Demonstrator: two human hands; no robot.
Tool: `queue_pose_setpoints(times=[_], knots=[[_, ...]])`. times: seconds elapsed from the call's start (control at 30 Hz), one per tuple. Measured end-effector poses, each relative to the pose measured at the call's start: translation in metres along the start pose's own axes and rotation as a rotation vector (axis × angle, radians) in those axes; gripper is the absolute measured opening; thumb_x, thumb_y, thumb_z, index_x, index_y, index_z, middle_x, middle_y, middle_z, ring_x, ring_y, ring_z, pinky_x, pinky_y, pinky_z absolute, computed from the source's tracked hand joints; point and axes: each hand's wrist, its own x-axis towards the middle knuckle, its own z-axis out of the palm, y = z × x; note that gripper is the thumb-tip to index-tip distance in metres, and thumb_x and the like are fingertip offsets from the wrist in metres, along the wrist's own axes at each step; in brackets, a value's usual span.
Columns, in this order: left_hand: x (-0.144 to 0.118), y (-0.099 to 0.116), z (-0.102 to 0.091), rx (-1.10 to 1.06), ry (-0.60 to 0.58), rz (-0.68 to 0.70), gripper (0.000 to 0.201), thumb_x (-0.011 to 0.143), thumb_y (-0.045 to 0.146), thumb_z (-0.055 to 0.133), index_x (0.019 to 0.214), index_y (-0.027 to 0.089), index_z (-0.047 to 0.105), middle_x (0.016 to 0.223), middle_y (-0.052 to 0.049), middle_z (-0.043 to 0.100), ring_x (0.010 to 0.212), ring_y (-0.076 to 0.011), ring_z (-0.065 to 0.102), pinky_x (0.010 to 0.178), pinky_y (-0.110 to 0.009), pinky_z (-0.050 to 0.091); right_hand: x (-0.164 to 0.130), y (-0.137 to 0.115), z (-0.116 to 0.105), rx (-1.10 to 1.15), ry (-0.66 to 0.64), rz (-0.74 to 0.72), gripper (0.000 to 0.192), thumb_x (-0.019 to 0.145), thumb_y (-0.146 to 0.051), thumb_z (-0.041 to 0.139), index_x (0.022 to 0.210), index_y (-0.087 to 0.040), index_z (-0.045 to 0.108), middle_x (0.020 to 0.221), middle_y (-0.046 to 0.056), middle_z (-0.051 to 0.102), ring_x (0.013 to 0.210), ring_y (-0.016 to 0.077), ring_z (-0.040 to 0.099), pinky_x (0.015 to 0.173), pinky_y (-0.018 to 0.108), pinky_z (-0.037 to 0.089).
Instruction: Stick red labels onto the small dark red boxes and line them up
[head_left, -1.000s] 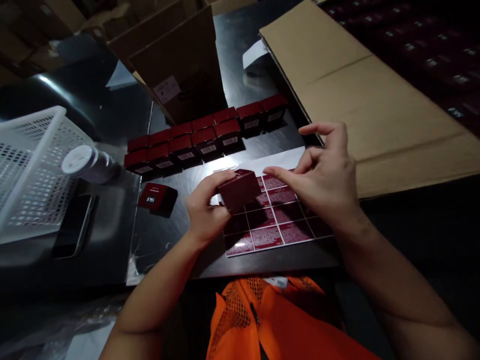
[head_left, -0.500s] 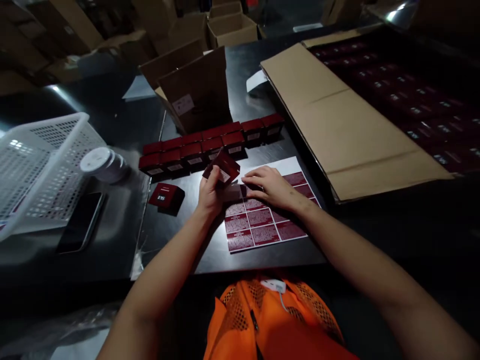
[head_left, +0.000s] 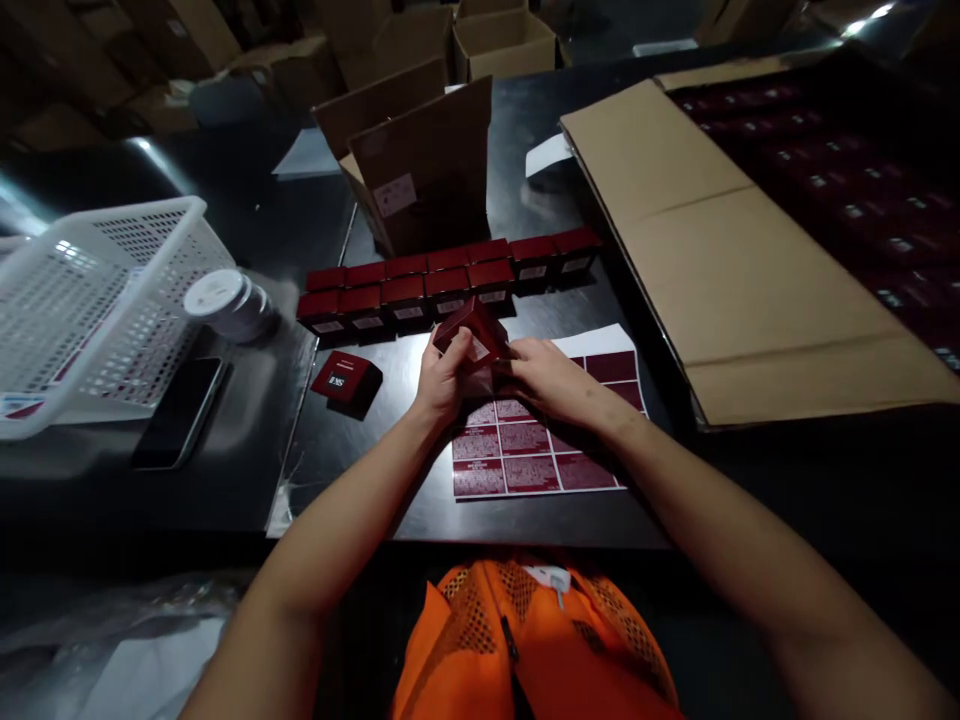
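My left hand (head_left: 442, 378) grips a small dark red box (head_left: 480, 330), tilted, its thumb over a pale label on the near face. Against the box's lower right side is my right hand (head_left: 544, 375), fingers bent together; what they pinch, if anything, is hidden. Below both hands lies a sheet of dark red stickers (head_left: 525, 440) with white lines between them, its upper part covered by the hands. One more red box (head_left: 346, 380) lies to the left, white lettering on its top. Behind the hands, several like boxes (head_left: 405, 300) stand in two rows.
An open carton (head_left: 420, 170) stands behind the rows. To the right, a large carton with a wide flap (head_left: 667, 250) holds many red boxes (head_left: 855, 210). On the left are a white basket (head_left: 202, 225), white rolls (head_left: 225, 300) and a phone (head_left: 180, 415).
My right hand has moved from above the sticker sheet to the box in my left hand, its fingers drawing in against it. The box has turned slightly. The whole view has shifted a little.
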Motion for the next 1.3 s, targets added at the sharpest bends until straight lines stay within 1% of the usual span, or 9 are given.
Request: queue_pose_setpoints(times=[0.4,0.53,0.63,0.8,0.93,1.0,1.1,1.2,1.3], knots=[[0.004,0.000,-0.003,0.031,0.045,0.036,0.056,0.060,0.058,0.088,0.096,0.019,0.068,0.086,-0.001,0.071,0.075,-0.0144,0.065,0.074,-0.027,0.052,-0.011,0.005,0.013,0.182,0.207,-0.061,0.008,0.090,-0.023,0.068,0.095,-0.017,0.069,0.102,0.010,0.068,0.098,0.0246,0.060,0.088,0.039,0.049],[0.005,-0.001,-0.002,0.024,0.031,0.041,0.056,0.061,0.058,0.088,0.096,0.018,0.069,0.086,-0.001,0.071,0.075,-0.0131,0.064,0.073,-0.026,0.050,-0.019,0.005,-0.004,0.357,0.250,-0.100,0.006,0.092,-0.026,0.067,0.089,-0.021,0.066,0.105,0.008,0.062,0.102,0.0226,0.058,0.092,0.039,0.050],[0.005,0.001,-0.002,-0.017,0.029,0.030,0.058,0.057,0.057,0.090,0.096,0.019,0.071,0.088,0.000,0.073,0.077,-0.0147,0.066,0.075,-0.027,0.052,-0.027,0.003,-0.024,0.598,0.404,-0.078,0.009,0.091,-0.030,0.069,0.087,-0.023,0.064,0.104,0.005,0.059,0.099,0.0198,0.060,0.095,0.039,0.051],[-0.004,0.011,-0.004,-0.027,-0.054,-0.115,0.071,0.046,0.067,0.090,0.097,0.020,0.073,0.090,-0.004,0.076,0.079,-0.0217,0.072,0.075,-0.035,0.059,-0.035,0.001,-0.041,1.053,0.607,0.054,0.021,0.084,-0.035,0.077,0.084,-0.023,0.060,0.111,0.002,0.055,0.080,0.0109,0.063,0.078,0.030,0.058],[-0.014,0.020,-0.005,0.040,-0.176,-0.104,0.075,0.040,0.066,0.092,0.097,0.020,0.073,0.088,-0.004,0.076,0.078,-0.0216,0.072,0.072,-0.034,0.061,-0.035,-0.002,-0.043,1.236,0.535,0.155,0.030,0.079,-0.035,0.083,0.099,-0.026,0.063,0.105,0.000,0.063,0.076,0.0113,0.064,0.065,0.024,0.057],[-0.019,0.024,-0.004,0.044,-0.199,-0.064,0.073,0.040,0.057,0.096,0.099,0.022,0.072,0.089,-0.002,0.076,0.075,-0.0165,0.071,0.070,-0.026,0.059,-0.035,-0.004,-0.045,1.296,0.487,0.209,0.040,0.078,-0.035,0.083,0.111,-0.027,0.061,0.100,0.001,0.066,0.078,0.0137,0.067,0.066,0.027,0.059],[-0.025,0.028,-0.002,0.034,-0.241,-0.121,0.071,0.040,0.052,0.098,0.098,0.022,0.072,0.088,-0.002,0.076,0.068,-0.0147,0.070,0.063,-0.023,0.057,-0.035,-0.004,-0.047,1.280,0.604,0.251,0.060,0.070,-0.030,0.087,0.121,-0.030,0.055,0.116,0.002,0.062,0.087,0.0145,0.068,0.076,0.030,0.061],[-0.029,0.032,-0.002,0.032,-0.258,-0.250,0.064,0.043,0.044,0.098,0.097,0.020,0.073,0.084,-0.005,0.077,0.076,-0.0234,0.074,0.074,-0.034,0.061,-0.036,-0.001,-0.048,1.224,0.725,0.295,0.081,0.062,-0.027,0.090,0.127,-0.035,0.043,0.127,0.002,0.052,0.091,0.0152,0.068,0.080,0.033,0.063],[-0.031,0.035,-0.004,0.020,-0.266,-0.310,0.063,0.047,0.033,0.093,0.105,0.022,0.072,0.098,-0.008,0.078,0.097,-0.0334,0.073,0.095,-0.052,0.056,-0.039,-0.001,-0.051,1.155,0.725,0.323,0.082,0.062,-0.032,0.088,0.126,-0.035,0.036,0.123,0.002,0.051,0.086,0.0146,0.066,0.076,0.033,0.064]])
